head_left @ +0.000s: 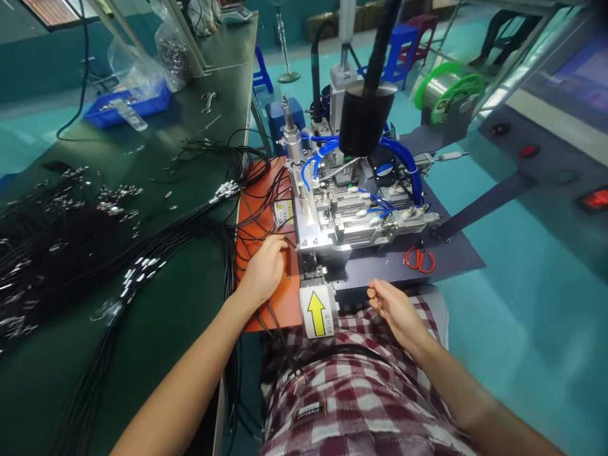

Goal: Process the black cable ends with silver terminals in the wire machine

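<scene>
My left hand [264, 268] rests over the orange board [293, 297], its fingers curled at the near left edge of a metal machine [354, 215]. Thin black cables [256, 218] run across the board around that hand; whatever its fingertips grip is hidden. Above my lap, my right hand [392, 307] is closed with curled fingers, and nothing shows in it. Between the hands, a white label with a yellow arrow [316, 315] covers a block at the machine's front. Red-handled scissors [420, 259] lie on the dark machine base, beyond my right hand.
To the left, a green table [190, 335] bears cable bundles with metal ends [142, 272] and a blue tray [128, 104]. A black cylinder [365, 117] hangs over the machine. A green wire spool [446, 95] stands behind it; a control panel [546, 145] is at the right.
</scene>
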Demonstrator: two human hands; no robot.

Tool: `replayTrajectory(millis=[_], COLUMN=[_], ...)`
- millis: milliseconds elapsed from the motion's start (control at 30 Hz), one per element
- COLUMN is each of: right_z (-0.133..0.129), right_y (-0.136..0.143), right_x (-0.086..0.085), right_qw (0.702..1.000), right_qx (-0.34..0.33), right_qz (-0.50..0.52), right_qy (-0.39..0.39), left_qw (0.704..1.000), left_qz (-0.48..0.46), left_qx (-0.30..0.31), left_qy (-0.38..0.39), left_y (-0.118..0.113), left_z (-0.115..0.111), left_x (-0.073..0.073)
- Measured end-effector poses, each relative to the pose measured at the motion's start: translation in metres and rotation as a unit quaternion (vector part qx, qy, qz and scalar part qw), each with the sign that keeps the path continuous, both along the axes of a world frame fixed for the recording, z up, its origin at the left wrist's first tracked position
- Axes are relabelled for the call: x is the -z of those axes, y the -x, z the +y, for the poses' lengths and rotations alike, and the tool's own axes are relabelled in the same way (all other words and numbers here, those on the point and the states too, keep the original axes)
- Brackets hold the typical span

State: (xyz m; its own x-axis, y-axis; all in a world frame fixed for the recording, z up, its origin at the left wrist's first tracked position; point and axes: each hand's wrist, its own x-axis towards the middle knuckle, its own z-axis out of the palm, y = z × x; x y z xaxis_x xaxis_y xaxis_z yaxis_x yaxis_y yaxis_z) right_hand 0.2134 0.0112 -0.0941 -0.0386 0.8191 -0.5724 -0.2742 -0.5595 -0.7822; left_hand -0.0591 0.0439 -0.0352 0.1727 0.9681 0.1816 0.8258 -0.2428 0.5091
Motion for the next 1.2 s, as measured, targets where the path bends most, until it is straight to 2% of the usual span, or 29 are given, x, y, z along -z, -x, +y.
replayTrajectory(millis=[33,100,133,200,233,300,333,400,467,567,700,833,900,1033,1200], right_z=[-0.001,-0.005,-0.009,-0.019,-0.024,-0.032,-0.034,-0.035,-0.029,-0.018,-0.010,-0.009,-0.009,-0.003,0.002], right_y=[-0.003,-0.010,-0.014,-0.019,-0.019,-0.013,-0.008,0.005,0.017,0.028,0.034,0.044,0.047,0.045,0.034], right_x=[-0.003,-0.011,-0.017,-0.030,-0.036,-0.049,-0.055,-0.065,-0.073,-0.081,-0.081,-0.075,-0.075,-0.081,-0.080], right_qw=[1.000,0.997,0.994,0.983,0.972,0.951,0.938,0.918,0.909,0.919,0.940,0.959,0.952,0.926,0.951], right_qx=[0.005,-0.007,-0.033,-0.129,-0.194,-0.284,-0.322,-0.356,-0.351,-0.307,-0.257,-0.184,-0.171,-0.200,-0.195], right_qz=[-0.009,-0.051,-0.076,-0.105,-0.101,-0.086,-0.080,-0.110,-0.132,-0.095,-0.014,-0.057,-0.097,-0.129,-0.090], right_qy=[-0.010,-0.048,-0.065,-0.083,-0.084,-0.092,-0.100,-0.135,-0.184,-0.229,-0.225,-0.206,-0.234,-0.293,-0.224], left_qw=[1.000,1.000,0.999,0.998,0.993,0.973,0.963,0.947,0.952,0.977,0.984,0.987,0.989,0.979,0.971], left_qz=[-0.007,-0.020,-0.025,-0.030,-0.008,0.103,0.146,0.200,0.193,0.136,0.117,0.102,0.065,-0.057,-0.159], left_qx=[0.005,0.019,0.025,0.050,0.111,0.189,0.215,0.245,0.235,0.167,0.130,0.119,0.133,0.164,0.106], left_qy=[0.000,0.001,0.001,0.007,0.035,0.079,0.069,0.056,0.036,-0.006,-0.033,-0.045,-0.010,0.103,0.144], left_y=[0.002,0.008,0.011,0.017,0.021,0.027,0.029,0.031,0.031,0.027,0.016,-0.007,-0.022,-0.043,-0.044], left_z=[0.003,-0.004,-0.013,-0.038,-0.050,-0.067,-0.071,-0.072,-0.065,-0.055,-0.050,-0.049,-0.047,-0.039,-0.035], left_x=[-0.004,-0.015,-0.021,-0.034,-0.039,-0.046,-0.048,-0.048,-0.047,-0.045,-0.037,-0.038,-0.043,-0.049,-0.039])
